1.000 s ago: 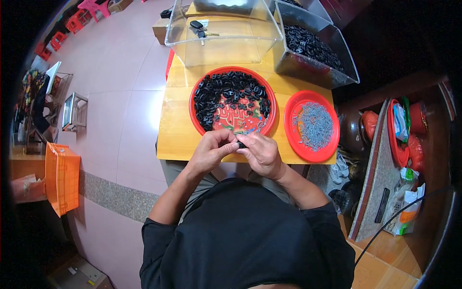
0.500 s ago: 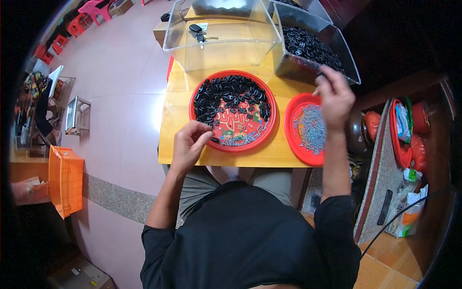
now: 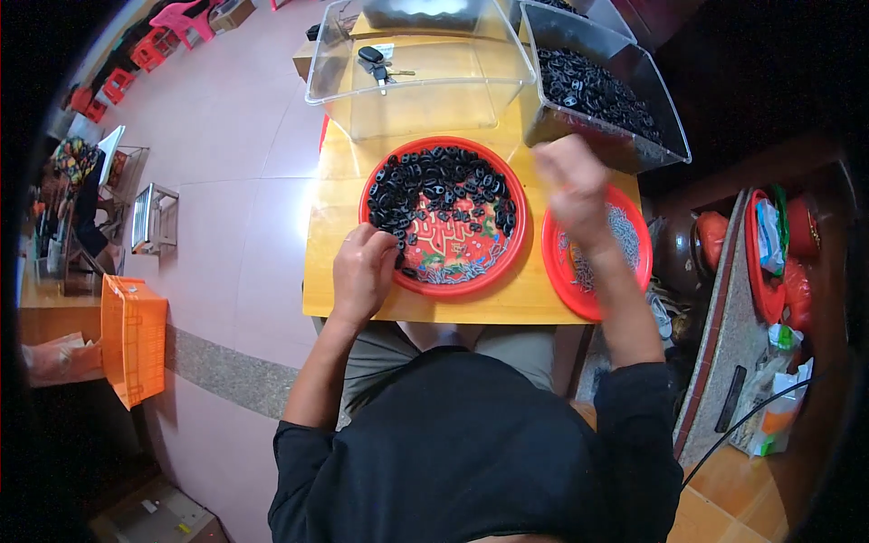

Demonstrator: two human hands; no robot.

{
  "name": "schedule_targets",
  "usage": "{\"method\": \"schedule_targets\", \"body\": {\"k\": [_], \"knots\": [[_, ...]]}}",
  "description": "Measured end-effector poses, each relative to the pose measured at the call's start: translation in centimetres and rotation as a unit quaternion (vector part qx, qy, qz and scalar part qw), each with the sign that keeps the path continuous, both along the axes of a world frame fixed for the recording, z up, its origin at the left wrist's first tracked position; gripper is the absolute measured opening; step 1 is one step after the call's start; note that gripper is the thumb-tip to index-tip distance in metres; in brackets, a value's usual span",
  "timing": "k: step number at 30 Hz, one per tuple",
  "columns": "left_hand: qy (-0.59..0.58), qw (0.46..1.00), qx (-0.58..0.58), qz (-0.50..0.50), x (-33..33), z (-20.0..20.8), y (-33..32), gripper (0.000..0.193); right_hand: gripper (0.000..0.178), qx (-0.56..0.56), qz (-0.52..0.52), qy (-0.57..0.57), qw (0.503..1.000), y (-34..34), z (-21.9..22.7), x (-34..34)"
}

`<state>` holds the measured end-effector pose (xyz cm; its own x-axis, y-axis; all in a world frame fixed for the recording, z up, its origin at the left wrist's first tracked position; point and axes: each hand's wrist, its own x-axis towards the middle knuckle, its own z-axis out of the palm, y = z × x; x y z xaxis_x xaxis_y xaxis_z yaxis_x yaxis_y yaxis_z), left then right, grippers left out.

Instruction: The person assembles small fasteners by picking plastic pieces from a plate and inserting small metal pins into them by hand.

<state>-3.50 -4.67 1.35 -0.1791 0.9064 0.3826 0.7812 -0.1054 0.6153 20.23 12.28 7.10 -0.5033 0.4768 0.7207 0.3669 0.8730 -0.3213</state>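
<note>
My left hand (image 3: pixel 364 274) is at the left rim of a red round tray (image 3: pixel 493 281), its thumb and fingers pinched together. Whatever is between them is hidden, though a dark piece shows by the fingertips. Many small black plastic pieces with holes (image 3: pixel 438 173) are heaped along the tray's far and left sides. Small grey metal screws (image 3: pixel 460 272) lie along its near side. My right hand (image 3: pixel 576 181), smeared by motion, is over the far left edge of a smaller red plate (image 3: pixel 644 242) of similar screws (image 3: pixel 625 233). Its fingers cannot be made out.
Behind the tray, a clear plastic bin (image 3: pixel 421 100) stands on the yellow table (image 3: pixel 348 303), near keys (image 3: pixel 371 56). Another clear bin (image 3: pixel 665 154) at the far right holds black pieces. An orange crate (image 3: pixel 136 339) is at left; a stone ledge (image 3: pixel 711 362) is at right.
My right hand has moved left and slightly nearer, away from the bin of black pieces. My left fingers have drawn together at the tray's rim. The whole view has shifted slightly.
</note>
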Motion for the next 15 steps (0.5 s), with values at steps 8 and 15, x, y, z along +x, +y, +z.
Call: {"method": "schedule_targets", "body": {"k": [8, 15], "knots": [[0.284, 0.954, -0.061, -0.071, 1.5, -0.9, 3.5, 0.007, 0.012, -0.101, 0.089, -0.143, 0.980, -5.1, -5.4, -4.6], [0.336, 0.934, -0.076, -0.093, 1.0, -1.7, 4.6, 0.009, 0.007, -0.186, 0.059, -0.059, 0.979, -5.5, -5.1, -3.2]]}}
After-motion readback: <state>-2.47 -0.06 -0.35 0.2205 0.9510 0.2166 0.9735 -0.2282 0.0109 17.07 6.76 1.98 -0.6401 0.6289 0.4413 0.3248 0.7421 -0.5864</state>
